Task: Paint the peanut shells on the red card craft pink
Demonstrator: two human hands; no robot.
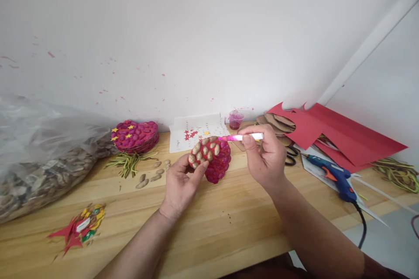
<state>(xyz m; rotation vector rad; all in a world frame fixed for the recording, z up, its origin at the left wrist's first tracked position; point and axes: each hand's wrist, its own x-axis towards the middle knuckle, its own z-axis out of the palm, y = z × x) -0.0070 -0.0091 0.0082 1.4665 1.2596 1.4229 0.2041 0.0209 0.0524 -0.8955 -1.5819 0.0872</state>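
My left hand (185, 178) pinches the lower left edge of a red craft piece (205, 155) with peanuts stuck on it, raised over the table. Peanuts on its left part are bare tan, while those on the right are coated in magenta paint. In my right hand (266, 157) is a paintbrush (252, 137) with a white handle and a magenta-stained tip. Its tip meets or nearly meets the upper right edge of the piece; I cannot tell which. Behind my right hand stands a small clear cup (235, 120) with magenta paint inside.
Left are a bag of peanuts (55, 157), a stack of magenta pieces with yellow stars (137, 135), loose peanuts (157, 172) and paper scraps (80, 226). White paper with small stars (180, 144) lies behind. Right are red paper (353, 130), scissors (290, 155) and a blue glue gun (342, 181).
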